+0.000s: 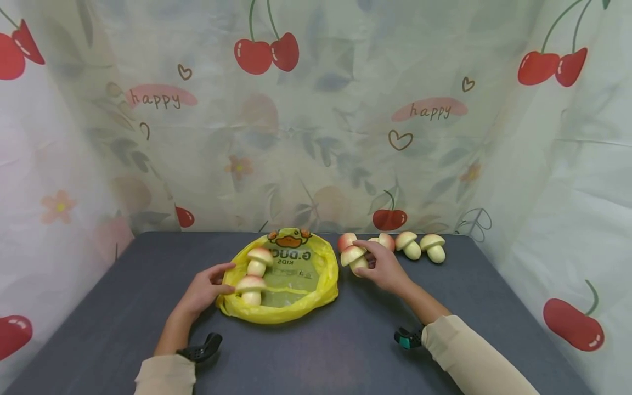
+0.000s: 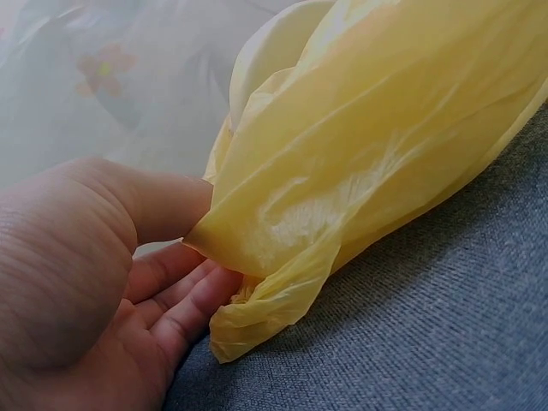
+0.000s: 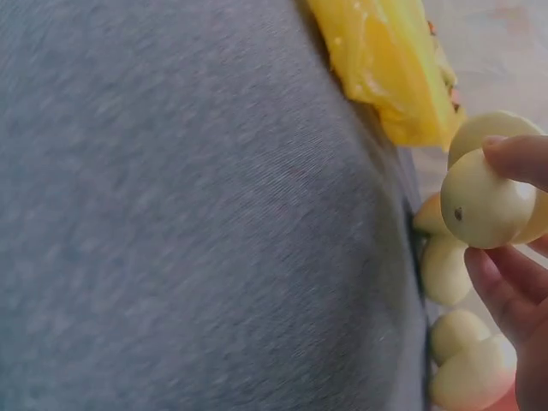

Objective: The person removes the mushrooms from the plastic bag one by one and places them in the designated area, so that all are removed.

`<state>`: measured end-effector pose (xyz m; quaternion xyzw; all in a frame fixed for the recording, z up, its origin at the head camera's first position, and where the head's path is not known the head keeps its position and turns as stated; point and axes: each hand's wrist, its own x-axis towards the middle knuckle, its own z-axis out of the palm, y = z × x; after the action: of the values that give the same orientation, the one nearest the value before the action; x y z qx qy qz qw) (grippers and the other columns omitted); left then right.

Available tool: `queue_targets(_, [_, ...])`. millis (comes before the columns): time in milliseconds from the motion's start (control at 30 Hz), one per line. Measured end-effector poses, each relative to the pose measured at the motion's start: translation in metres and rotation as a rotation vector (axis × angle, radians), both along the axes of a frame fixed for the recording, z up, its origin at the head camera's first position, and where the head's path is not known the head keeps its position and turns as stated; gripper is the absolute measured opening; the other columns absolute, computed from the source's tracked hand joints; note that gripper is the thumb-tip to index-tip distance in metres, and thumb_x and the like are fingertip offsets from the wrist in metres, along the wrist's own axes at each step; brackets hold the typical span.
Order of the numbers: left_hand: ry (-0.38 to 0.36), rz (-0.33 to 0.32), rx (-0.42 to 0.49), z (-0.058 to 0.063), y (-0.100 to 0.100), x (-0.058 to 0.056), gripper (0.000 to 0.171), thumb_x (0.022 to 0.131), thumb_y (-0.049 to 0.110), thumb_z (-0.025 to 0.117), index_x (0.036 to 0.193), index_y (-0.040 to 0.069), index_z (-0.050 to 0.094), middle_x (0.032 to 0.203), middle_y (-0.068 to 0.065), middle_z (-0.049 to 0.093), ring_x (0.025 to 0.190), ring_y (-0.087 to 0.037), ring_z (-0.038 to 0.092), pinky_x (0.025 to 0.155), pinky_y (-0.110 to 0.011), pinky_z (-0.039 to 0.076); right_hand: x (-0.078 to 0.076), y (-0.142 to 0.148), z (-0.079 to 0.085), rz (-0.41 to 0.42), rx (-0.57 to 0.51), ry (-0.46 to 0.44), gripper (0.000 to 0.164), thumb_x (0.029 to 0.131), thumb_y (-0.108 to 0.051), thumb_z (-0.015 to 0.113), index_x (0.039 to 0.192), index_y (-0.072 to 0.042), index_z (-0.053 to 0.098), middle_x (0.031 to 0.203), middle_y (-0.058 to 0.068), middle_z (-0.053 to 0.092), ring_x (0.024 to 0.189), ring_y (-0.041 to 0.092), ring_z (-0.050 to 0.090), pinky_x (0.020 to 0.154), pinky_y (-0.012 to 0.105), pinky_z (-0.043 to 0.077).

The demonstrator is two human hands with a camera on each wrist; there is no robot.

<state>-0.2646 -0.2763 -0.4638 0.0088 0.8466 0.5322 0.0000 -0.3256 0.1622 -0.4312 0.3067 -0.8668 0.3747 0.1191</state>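
Note:
A yellow plastic bag (image 1: 323,291) with a duck print lies spread on the table, its rim rolled outward. Two toy mushrooms, one farther (image 1: 260,255) and one nearer (image 1: 251,282), sit in its left part. My left hand (image 1: 204,289) pinches the left edge of the bag (image 2: 342,171) between thumb and fingers. To the right of the bag, my right hand (image 1: 384,266) holds another mushroom (image 3: 488,201) by its stem, thumb on one side and fingertips on the other. Its pink-and-cream cap (image 1: 353,254) points left.
Behind the held mushroom lies a reddish mushroom cap (image 1: 347,240). Farther right, along the back edge of the dark table (image 1: 316,356), are a partly hidden mushroom (image 1: 387,241) and two more mushrooms (image 1: 407,244) (image 1: 433,247). A cherry-print curtain (image 1: 316,164) hangs behind and at both sides.

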Motion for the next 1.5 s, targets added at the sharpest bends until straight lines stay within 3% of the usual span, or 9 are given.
queue_targets(667, [-0.006,0.009,-0.008,0.002,0.002,0.002,0.061,0.086,0.01,0.073,0.141,0.003,0.05,0.135,-0.024,0.052,0.107,-0.03,0.057,0.084,-0.035,0.049,-0.001,0.005,-0.018,-0.019,0.08,-0.029,0.065,0.078,-0.013,0.082,0.137,-0.008,0.054,0.133,0.013,0.055,0.093,0.027,0.064,0.076,0.04,0.052])
queue_targets(1500, [0.009,0.01,-0.005,0.0,0.0,0.0,0.06,0.085,0.009,0.073,0.14,0.003,0.051,0.134,-0.023,0.052,0.106,-0.029,0.057,0.083,-0.035,0.049,-0.003,0.005,-0.02,-0.025,0.088,-0.047,0.066,0.08,-0.016,0.081,0.139,-0.006,0.052,0.132,0.015,0.055,0.096,0.031,0.064,0.079,0.044,0.051])
